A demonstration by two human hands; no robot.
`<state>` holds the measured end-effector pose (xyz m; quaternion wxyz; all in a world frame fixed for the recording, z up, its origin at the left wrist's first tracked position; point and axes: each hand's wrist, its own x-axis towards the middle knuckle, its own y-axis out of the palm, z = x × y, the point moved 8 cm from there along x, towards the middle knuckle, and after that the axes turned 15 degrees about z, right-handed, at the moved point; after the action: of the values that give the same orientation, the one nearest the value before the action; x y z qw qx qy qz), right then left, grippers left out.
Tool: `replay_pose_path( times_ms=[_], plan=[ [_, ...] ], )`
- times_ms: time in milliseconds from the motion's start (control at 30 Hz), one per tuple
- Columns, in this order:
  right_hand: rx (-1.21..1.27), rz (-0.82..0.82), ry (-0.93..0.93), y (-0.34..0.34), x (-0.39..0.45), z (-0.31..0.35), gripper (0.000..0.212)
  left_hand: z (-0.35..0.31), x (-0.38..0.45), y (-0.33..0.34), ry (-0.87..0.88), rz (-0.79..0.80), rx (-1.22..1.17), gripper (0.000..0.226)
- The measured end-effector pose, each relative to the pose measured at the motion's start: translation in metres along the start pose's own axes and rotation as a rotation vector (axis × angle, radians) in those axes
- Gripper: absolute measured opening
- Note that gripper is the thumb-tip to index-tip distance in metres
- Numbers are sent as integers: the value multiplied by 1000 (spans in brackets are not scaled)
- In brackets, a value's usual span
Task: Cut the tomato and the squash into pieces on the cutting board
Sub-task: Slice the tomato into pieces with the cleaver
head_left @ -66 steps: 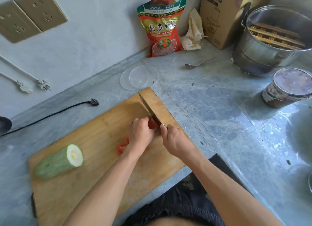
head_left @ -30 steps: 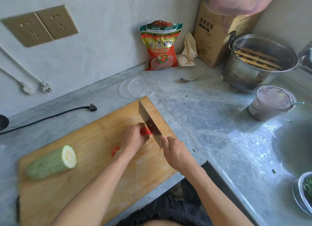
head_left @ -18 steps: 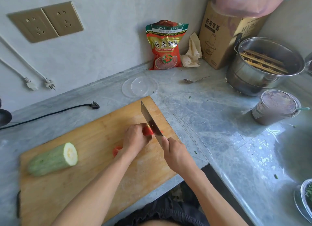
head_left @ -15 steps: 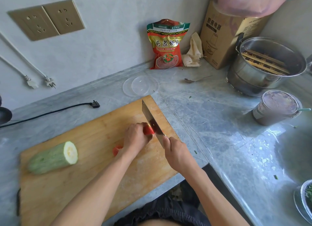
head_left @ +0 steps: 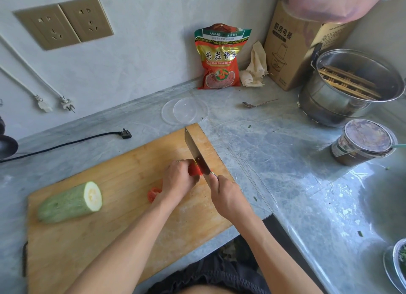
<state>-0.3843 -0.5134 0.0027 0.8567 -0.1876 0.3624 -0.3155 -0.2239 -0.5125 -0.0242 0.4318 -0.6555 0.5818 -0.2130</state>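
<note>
A wooden cutting board (head_left: 123, 223) lies on the grey counter. My left hand (head_left: 179, 179) curls over a red tomato piece (head_left: 194, 169) near the board's right side. My right hand (head_left: 226, 197) grips the handle of a cleaver (head_left: 194, 148), whose blade stands edge-down against the tomato's right face. A cut tomato slice (head_left: 152, 193) lies just left of my left wrist. The green squash (head_left: 70, 202), one end cut flat, rests on the board's left part, apart from both hands.
A clear plastic lid (head_left: 185, 111) lies behind the board. A red snack bag (head_left: 220, 56), a spoon (head_left: 259, 103), a cardboard box (head_left: 294, 45), a steel pot (head_left: 349, 87) and a covered tub (head_left: 364, 142) stand at the back right. A black cable (head_left: 66, 143) crosses the left counter.
The cleaver rose slightly and came down again on the tomato. My left hand stays on the tomato; the squash has not moved.
</note>
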Motion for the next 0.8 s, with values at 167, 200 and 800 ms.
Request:
replay_pose_path(
  times_ms=[167,200,800],
  plan=[
    [-26,-11,-16,4,8,-5,53,-3,0,-3,-22,-9,44,8],
    [-50,-14,-17,5,7,-8,55,-3,1,-3,-23,-7,53,9],
    [-45,5,5,-1,8,-10,51,-2,2,1,-51,18,40,5]
  ],
)
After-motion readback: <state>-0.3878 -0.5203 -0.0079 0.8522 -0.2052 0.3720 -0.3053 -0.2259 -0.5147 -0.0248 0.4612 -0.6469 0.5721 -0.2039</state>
